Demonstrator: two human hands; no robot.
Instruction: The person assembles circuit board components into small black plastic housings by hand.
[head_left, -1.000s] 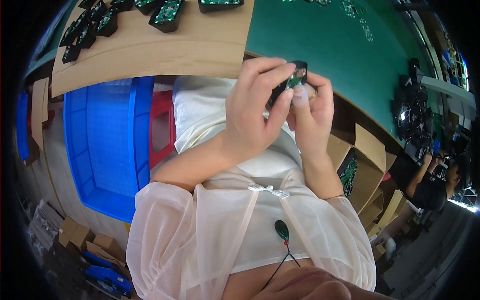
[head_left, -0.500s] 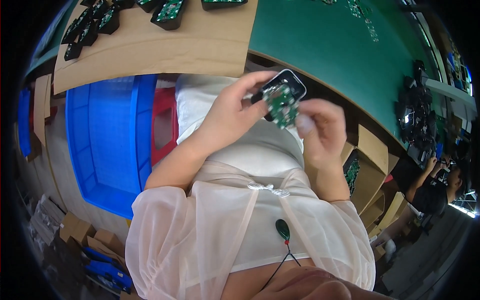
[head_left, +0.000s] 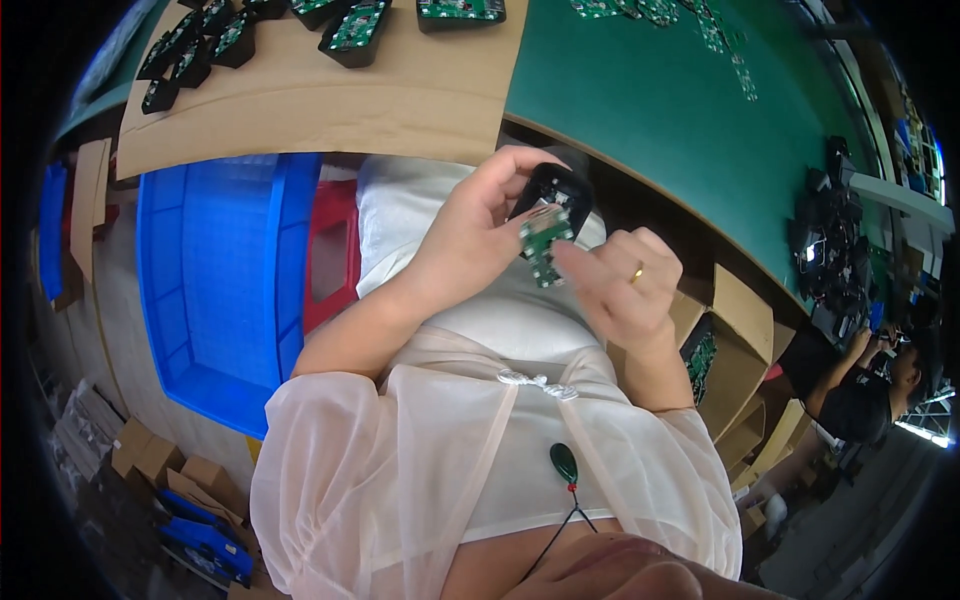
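Note:
Above my lap, my left hand point(head_left: 478, 228) is closed round a black plastic housing point(head_left: 566, 183), with its hollow side showing. A green circuit board point(head_left: 545, 238) hangs tilted at the housing's near edge, by my left thumb. My right hand point(head_left: 628, 285), a ring on one finger, has its fingers drawn together at the board's right edge, pinching it. Blur hides the exact fingertip contact. Whether wires join the board to the housing, I cannot tell.
Several black housings with green boards point(head_left: 357, 28) stand on cardboard point(head_left: 300, 115) at the far left. Loose boards point(head_left: 655, 10) lie on the green table point(head_left: 640, 90). A blue bin point(head_left: 215, 280) is at my left, an open carton point(head_left: 742, 310) at my right. Another person point(head_left: 862, 400) sits far right.
The housing has turned so its hollow inside shows, and the board has tipped lower and to the left. My right hand has rotated, bringing its knuckles and ring into view.

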